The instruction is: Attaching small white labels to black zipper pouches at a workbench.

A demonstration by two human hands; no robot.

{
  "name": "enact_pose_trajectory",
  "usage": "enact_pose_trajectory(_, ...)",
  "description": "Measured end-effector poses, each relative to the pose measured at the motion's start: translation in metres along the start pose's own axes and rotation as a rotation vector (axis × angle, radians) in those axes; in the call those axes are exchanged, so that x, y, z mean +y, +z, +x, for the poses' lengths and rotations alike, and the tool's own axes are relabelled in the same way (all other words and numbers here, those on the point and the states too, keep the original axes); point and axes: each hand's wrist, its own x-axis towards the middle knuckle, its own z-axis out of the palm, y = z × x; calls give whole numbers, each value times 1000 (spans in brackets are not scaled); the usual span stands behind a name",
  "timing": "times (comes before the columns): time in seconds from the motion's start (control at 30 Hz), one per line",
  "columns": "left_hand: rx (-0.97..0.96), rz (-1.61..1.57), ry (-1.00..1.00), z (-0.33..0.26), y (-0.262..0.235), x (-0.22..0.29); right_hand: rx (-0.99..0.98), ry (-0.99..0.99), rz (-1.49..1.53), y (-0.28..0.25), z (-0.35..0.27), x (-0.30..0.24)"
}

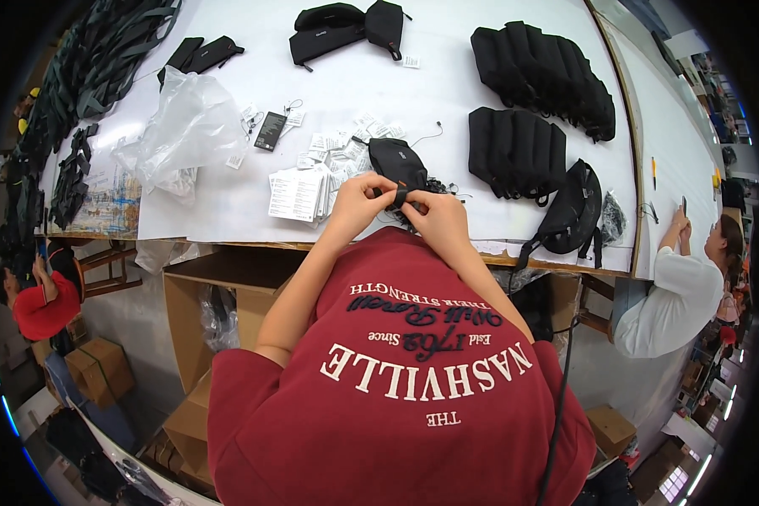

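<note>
My left hand (364, 201) and my right hand (440, 218) meet in front of me near the table's front edge. Both pinch a short black strap (401, 196) with a small orange bit on it, one hand at each side. Just beyond the fingers lies a small black pouch (395, 160); whether the strap is joined to it I cannot tell. Left of the pouch, white paper tags (346, 156) are heaped loosely, beside a neat stack of white printed cards (295, 194). Dark cords (440, 187) gather by my right fingers.
Black bags (541, 76) stand in rows at right, with a waist bag (572, 211) nearer. More pouches (346, 34) lie at the back. A clear plastic bag (190, 126) and dark straps (114, 51) fill the left. A person in white (679, 295) works at right; another in red (46, 304) at left.
</note>
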Motion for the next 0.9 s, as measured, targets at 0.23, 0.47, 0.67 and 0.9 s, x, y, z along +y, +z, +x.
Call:
enact_pose_trajectory(0.23, 214, -407, 153, -16, -7, 29, -147, 225, 1106, -14, -4, 3)
enact_pose_trajectory(0.47, 43, -629, 113, -28, -10, 53, -298, 266, 1207, -28, -13, -3)
enact_pose_trajectory(0.67, -103, -477, -23, -35, -15, 70, -218, 196, 1363, -33, -16, -11)
enact_pose_trajectory(0.9, -274, -510, -30, -35, -6, 69, -163, 82, 1315, -32, -17, -19)
